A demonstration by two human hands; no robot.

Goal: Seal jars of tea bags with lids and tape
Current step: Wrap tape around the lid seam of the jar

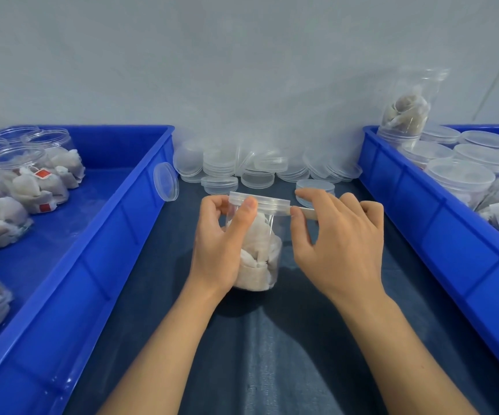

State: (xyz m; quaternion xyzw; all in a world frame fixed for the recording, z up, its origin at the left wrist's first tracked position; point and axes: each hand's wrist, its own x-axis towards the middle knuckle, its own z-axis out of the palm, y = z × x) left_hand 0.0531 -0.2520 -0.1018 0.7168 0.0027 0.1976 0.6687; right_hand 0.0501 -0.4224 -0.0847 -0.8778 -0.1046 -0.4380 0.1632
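Jar of tea bags at frame centre on the dark mat, lid on, my left hand gripping its side, right hand pinching a tape strip at the lid edge; risk: tape creases if the jar rotates.

No text can be read; the red tags on the tea bags are blurred.
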